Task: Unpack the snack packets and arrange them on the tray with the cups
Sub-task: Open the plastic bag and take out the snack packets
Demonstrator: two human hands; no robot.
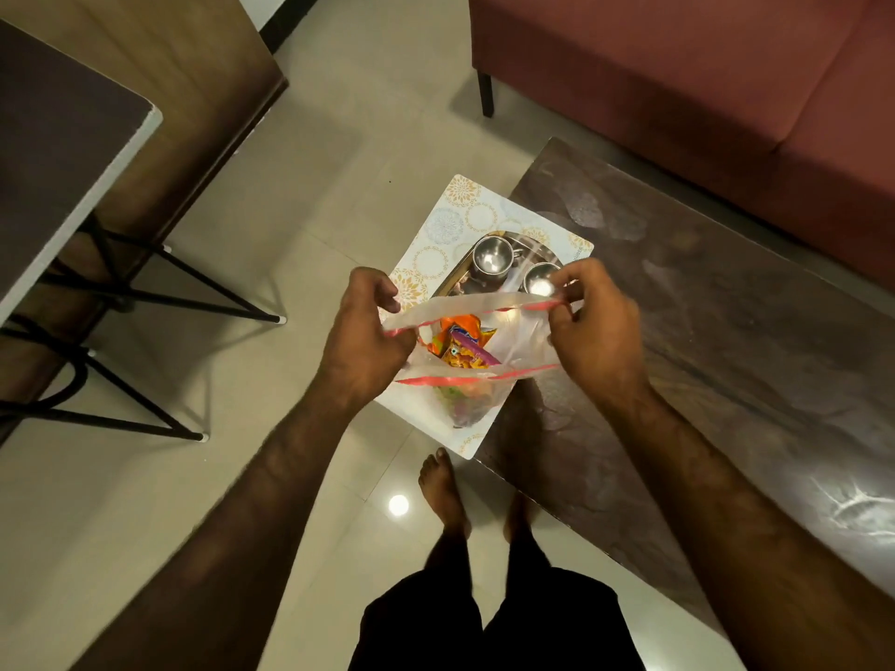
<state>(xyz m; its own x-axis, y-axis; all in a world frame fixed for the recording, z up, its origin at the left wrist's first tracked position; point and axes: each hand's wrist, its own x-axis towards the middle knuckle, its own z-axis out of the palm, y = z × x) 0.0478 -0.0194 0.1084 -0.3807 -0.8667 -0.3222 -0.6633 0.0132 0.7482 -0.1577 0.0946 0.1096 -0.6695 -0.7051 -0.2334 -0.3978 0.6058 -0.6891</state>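
Plastic zip bag (513, 341): mouth open, centre frame, overlapping tray (460, 276)
Left hand (361, 331): pinches left rim
Right hand (595, 322): pinches right rim
Snack packets (460, 351): inside zip bag
Risk: pinch slips, packets fall, topple steel cups (491, 259)
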